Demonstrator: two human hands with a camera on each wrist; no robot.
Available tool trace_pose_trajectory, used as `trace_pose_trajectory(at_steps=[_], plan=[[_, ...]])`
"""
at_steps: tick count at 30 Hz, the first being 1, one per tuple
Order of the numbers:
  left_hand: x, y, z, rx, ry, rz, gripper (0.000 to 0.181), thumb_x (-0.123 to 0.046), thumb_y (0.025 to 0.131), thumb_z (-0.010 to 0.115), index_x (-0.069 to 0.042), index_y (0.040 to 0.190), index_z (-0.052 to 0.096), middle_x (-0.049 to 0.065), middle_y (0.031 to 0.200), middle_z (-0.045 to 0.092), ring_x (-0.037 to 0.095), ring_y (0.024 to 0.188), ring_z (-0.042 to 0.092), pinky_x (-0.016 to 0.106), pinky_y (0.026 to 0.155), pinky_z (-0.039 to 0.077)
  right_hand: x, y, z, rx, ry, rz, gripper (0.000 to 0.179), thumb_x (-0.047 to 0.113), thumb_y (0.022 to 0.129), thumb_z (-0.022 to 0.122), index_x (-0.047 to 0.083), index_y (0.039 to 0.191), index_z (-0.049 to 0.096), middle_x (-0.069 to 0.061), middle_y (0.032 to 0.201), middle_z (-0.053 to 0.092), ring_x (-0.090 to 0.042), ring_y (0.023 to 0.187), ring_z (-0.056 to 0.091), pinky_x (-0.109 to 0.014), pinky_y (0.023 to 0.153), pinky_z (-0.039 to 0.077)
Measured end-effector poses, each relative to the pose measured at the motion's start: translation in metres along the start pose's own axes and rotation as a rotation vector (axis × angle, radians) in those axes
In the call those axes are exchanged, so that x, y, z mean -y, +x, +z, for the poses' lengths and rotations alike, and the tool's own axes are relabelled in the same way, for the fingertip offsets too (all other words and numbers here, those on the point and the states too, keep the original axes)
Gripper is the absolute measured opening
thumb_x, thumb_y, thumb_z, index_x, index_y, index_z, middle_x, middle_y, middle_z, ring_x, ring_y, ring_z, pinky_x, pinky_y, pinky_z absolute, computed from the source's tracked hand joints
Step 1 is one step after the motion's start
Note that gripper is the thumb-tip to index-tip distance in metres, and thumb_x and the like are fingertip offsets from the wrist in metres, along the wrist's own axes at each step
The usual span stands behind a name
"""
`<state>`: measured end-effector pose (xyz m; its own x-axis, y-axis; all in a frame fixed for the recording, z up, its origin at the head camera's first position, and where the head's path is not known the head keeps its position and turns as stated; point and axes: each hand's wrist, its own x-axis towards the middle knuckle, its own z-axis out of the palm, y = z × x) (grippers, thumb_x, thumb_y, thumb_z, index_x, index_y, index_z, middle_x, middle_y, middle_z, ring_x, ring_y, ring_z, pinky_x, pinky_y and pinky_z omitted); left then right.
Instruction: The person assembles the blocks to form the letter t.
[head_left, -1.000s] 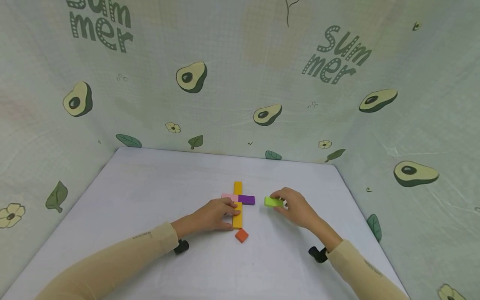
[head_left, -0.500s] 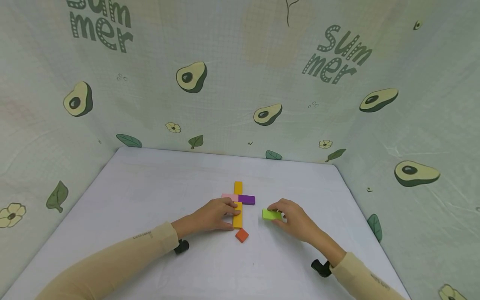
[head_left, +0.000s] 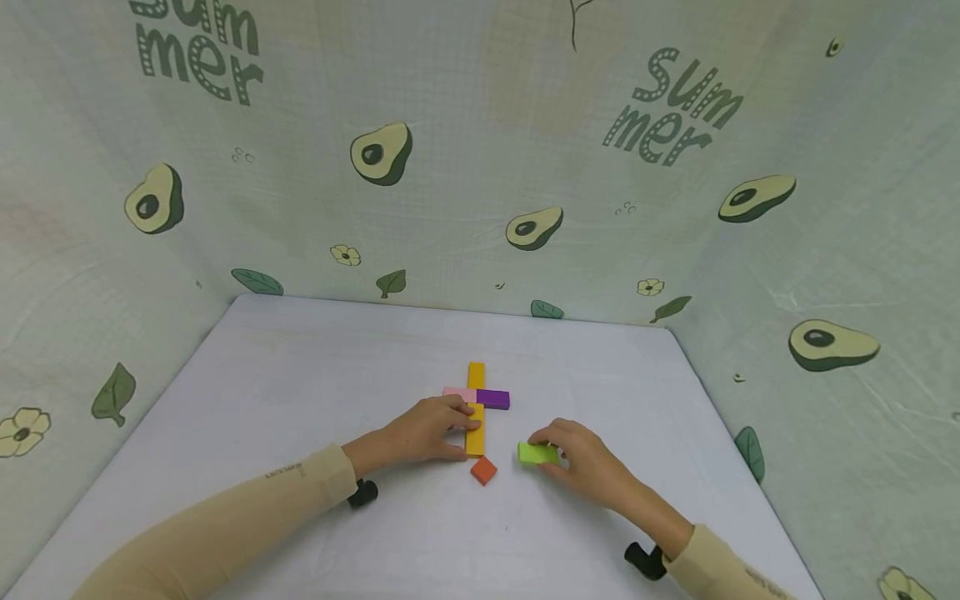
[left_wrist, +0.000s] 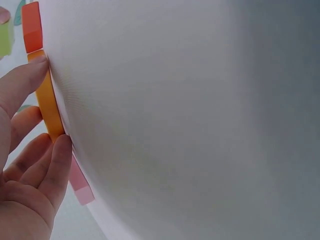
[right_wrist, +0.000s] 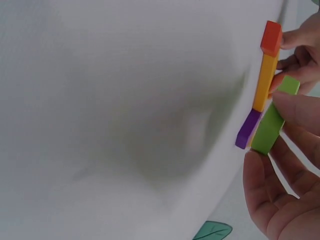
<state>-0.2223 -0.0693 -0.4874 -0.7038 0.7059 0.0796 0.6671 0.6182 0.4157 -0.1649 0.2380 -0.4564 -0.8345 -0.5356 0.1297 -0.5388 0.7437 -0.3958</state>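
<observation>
My left hand (head_left: 429, 429) holds a long yellow block (head_left: 476, 440) flat on the table, thumb by its near end and fingers towards its far end. Between the thumb and fingers of my right hand (head_left: 587, 458) is a light green block (head_left: 534, 453), held to the right of the yellow one. An orange-red block (head_left: 483, 471) sits turned at an angle by the yellow block's near end. Beyond the left fingers, a pink block (head_left: 457, 392) and a purple block (head_left: 494, 400) lie end to end crosswise, with another yellow block (head_left: 476, 374) behind them.
The table (head_left: 315, 358) has a white cover. Cloth printed with avocados and leaves (head_left: 450, 275) stands along its back and both sides. A black wrist camera (head_left: 363, 493) sits below the left wrist, and a second black camera (head_left: 645, 561) below the right.
My right hand has brought the green block towards me and slightly left, from beside the purple block to nearer the orange-red one. The left hand and the other blocks have stayed put.
</observation>
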Motion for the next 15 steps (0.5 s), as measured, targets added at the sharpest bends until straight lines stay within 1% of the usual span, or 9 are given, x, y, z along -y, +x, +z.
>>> trace_pose_trajectory(at_steps=[6,9,15], plan=[[0.000,0.000,0.000,0.002,-0.012,-0.003,0.056,-0.036,0.088,0.090,-0.013,0.136,0.074,0.002,0.135,0.068,0.016,0.120,0.065,0.031,0.103,0.056,0.006,-0.004,0.005,0.018,0.005,-0.019,0.034,0.010,0.088,0.087,0.019,0.119,0.075,0.012,0.106,0.070,-0.008,0.096,0.062,-0.031,0.086,0.060],[-0.001,0.000,0.000,0.007,-0.017,-0.006,0.055,-0.036,0.088,0.089,-0.013,0.136,0.074,0.002,0.136,0.068,0.016,0.120,0.065,0.031,0.104,0.056,0.008,-0.006,0.008,0.028,0.006,-0.014,0.034,0.011,0.089,0.087,0.019,0.119,0.075,0.012,0.107,0.069,-0.006,0.097,0.062,-0.031,0.087,0.060],[-0.001,0.000,-0.002,-0.002,-0.017,0.007,0.055,-0.034,0.087,0.090,-0.011,0.135,0.074,0.005,0.135,0.069,0.018,0.120,0.066,0.034,0.104,0.056,0.012,-0.007,0.010,0.042,0.016,-0.015,0.032,0.013,0.090,0.086,0.018,0.119,0.075,0.011,0.107,0.070,-0.005,0.099,0.062,-0.032,0.089,0.060]])
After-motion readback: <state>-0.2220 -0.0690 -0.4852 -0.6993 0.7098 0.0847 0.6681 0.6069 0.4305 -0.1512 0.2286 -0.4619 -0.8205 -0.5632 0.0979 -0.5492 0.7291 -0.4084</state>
